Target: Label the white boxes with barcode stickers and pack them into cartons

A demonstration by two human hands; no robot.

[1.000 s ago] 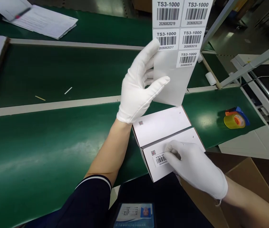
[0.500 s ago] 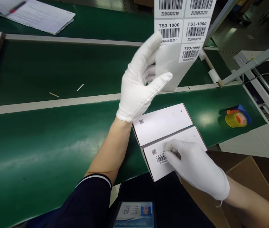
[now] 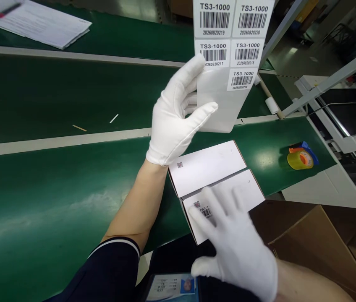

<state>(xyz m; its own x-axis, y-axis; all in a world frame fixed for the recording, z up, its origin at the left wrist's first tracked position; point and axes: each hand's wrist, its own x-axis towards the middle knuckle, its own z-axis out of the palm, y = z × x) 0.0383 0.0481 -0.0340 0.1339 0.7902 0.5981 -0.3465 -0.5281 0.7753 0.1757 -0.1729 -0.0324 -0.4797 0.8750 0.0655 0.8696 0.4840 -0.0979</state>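
Observation:
My left hand (image 3: 178,113), in a white glove, holds the left edge of a sheet of barcode labels (image 3: 218,100) upright. One label place in the sheet's lowest label row is bare backing. Below it, two white boxes lie side by side, the far box (image 3: 209,165) and the near box (image 3: 253,197). My gloved right hand (image 3: 234,243) is spread over the near box, fingers apart and slightly blurred, with nothing held. Its fingers partly cover a barcode label (image 3: 205,211) beside a small printed square code on that box.
Yellow tape on a blue and orange dispenser (image 3: 300,158) stands at the right of the green bench (image 3: 55,201). Papers (image 3: 48,25) lie at the back left. Two thin strips are on the middle surface. A cardboard box (image 3: 316,247) is at lower right.
My right hand has opened from a pinch at the label on the near box and spread its fingers. The whole view has shifted slightly; my left hand still holds the label sheet.

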